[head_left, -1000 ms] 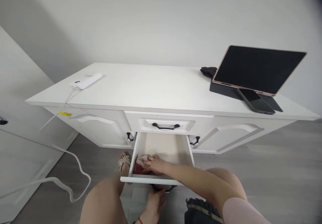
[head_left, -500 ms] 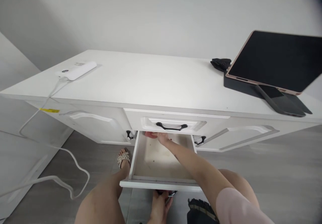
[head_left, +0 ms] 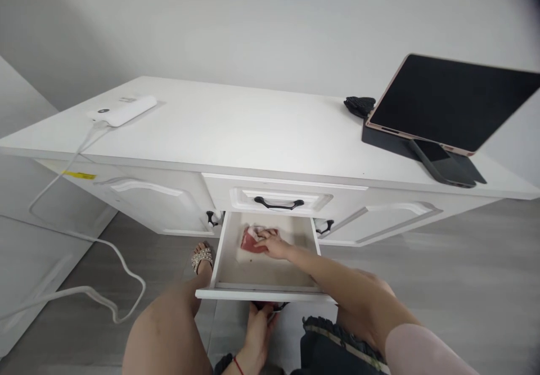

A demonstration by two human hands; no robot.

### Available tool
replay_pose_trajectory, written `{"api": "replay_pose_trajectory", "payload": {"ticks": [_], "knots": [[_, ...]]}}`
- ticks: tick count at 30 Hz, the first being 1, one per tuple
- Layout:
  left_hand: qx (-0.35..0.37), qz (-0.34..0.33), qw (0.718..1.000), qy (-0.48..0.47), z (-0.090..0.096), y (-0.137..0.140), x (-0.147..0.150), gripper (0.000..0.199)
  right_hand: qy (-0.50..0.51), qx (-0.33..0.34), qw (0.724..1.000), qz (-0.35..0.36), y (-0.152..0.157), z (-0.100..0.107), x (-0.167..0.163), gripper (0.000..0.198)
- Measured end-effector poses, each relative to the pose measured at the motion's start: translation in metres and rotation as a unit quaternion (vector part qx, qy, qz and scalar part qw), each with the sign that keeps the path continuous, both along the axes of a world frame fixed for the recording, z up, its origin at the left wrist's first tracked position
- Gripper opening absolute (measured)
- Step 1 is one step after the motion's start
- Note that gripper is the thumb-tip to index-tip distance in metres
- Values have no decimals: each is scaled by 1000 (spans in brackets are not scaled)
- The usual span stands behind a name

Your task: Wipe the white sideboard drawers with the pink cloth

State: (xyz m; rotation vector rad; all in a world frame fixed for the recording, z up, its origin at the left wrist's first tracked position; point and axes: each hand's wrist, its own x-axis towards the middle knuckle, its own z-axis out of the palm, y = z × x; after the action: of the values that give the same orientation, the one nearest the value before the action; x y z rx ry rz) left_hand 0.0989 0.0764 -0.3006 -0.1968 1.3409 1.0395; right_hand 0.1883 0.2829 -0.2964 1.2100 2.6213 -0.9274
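Note:
Inside the pulled-out drawer, my right hand presses a red and white cloth against the pale bottom, fingers bent over it. A few small dark specks lie on that bottom. My left hand is below the drawer front, its fingers closed around the black drawer handle, which the front partly hides.
Above the open drawer is a shut drawer with a black handle. The white cabinet top carries a white power bank with a cable, a laptop, a phone and a black bundle. A sandalled foot stands left.
My right hand has come from the drawer's back toward me with the cloth, which now shows more fully. The left hand stays at the handle. The view has shifted slightly.

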Motion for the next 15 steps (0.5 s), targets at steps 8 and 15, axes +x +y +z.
{"api": "replay_pose_trajectory", "payload": {"ticks": [8,15], "knots": [[37,-2,999,9,-8,-5,-1,35,37,-30,987,154,-45,-9,17,32],[3,-11,999,37,-27,-4,1,42,23,-20,999,45,11,-4,44,23]]}}
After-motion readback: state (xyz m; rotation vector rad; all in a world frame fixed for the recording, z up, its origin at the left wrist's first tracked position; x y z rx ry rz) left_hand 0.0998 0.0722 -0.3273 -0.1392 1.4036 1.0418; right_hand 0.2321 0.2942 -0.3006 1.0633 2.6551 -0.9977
